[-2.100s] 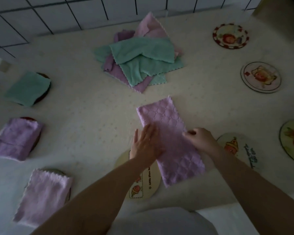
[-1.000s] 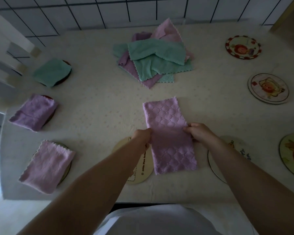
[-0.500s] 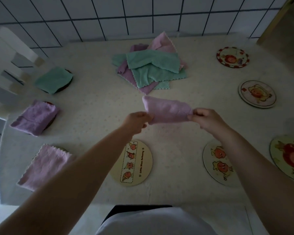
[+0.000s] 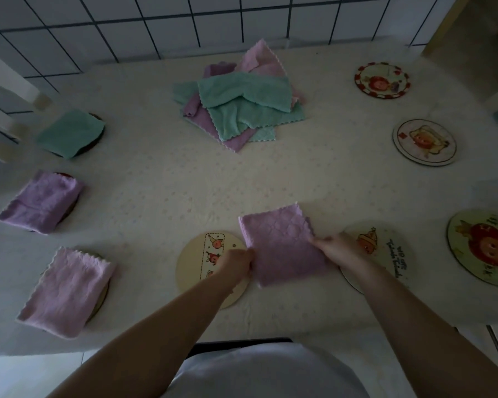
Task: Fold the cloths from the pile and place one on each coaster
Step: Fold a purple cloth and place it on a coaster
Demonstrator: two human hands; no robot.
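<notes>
A purple cloth (image 4: 281, 244), folded into a small square, lies on the table between two bare coasters. My left hand (image 4: 236, 265) pinches its near left edge and my right hand (image 4: 332, 251) grips its right edge. The cream coaster (image 4: 202, 268) with a printed strip sits just left of the cloth, and a second coaster (image 4: 385, 251) lies to its right, partly under my right wrist. The pile of green and purple cloths (image 4: 242, 104) rests at the back centre.
Three coasters on the left carry folded cloths: a green one (image 4: 69, 133), a purple one (image 4: 41, 202) and a pink one (image 4: 66, 291). Three bare coasters (image 4: 381, 80) (image 4: 424, 142) (image 4: 483, 248) line the right side. A tiled wall stands behind the table.
The long purple strip was lifted by both hands, folded in half toward me, and now lies as a square nearer the front edge between the two coasters.
</notes>
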